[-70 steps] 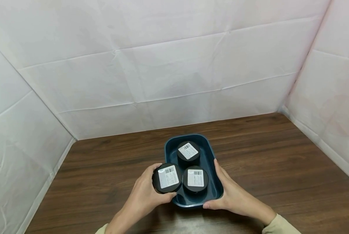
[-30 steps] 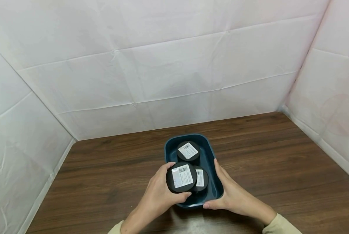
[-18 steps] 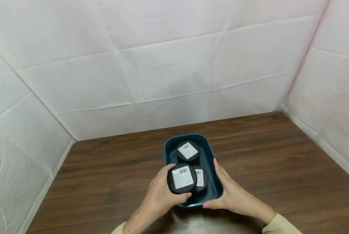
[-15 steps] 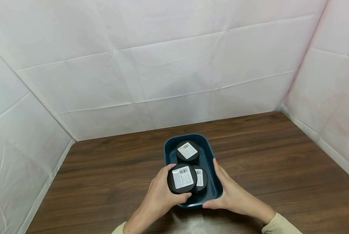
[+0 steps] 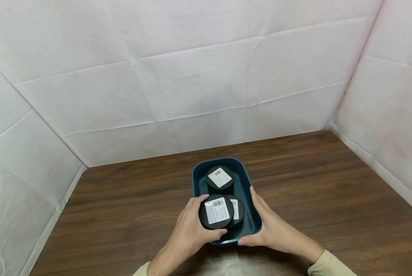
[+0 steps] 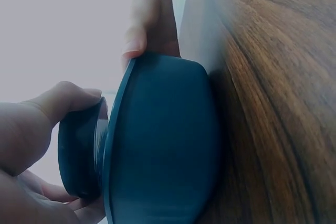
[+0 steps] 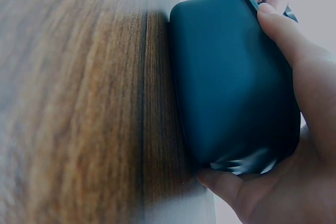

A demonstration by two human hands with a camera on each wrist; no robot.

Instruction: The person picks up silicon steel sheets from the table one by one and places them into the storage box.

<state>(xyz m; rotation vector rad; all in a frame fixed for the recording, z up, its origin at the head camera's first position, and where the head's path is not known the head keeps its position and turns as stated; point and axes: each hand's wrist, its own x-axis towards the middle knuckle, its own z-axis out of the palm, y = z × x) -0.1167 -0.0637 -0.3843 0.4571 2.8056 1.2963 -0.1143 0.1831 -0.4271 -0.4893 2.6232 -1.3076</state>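
Note:
My left hand [image 5: 192,222] grips a squat round black container [image 5: 206,225] with a white barcode label on top, thumb on the near side and fingers on the far side. It is held over the near left part of a dark blue tray [image 5: 245,178], and in the left wrist view the held container [image 6: 79,148] sits right at the tray's rim. Two similar black containers stand inside: one at the far end [image 5: 220,177], another nearer [image 5: 239,210], partly hidden behind the held one. My right hand [image 5: 271,226] clasps the tray's near right corner, thumb at the front rim.
The tray rests on a dark brown wooden table [image 5: 130,203]. White creased sheeting forms a back wall [image 5: 199,76], a left wall [image 5: 16,184] and a right wall [image 5: 396,115] around it.
My left hand has carried its container rightward from the tray's left edge to above the tray, then slightly down, covering part of the nearer container. My right hand keeps its hold.

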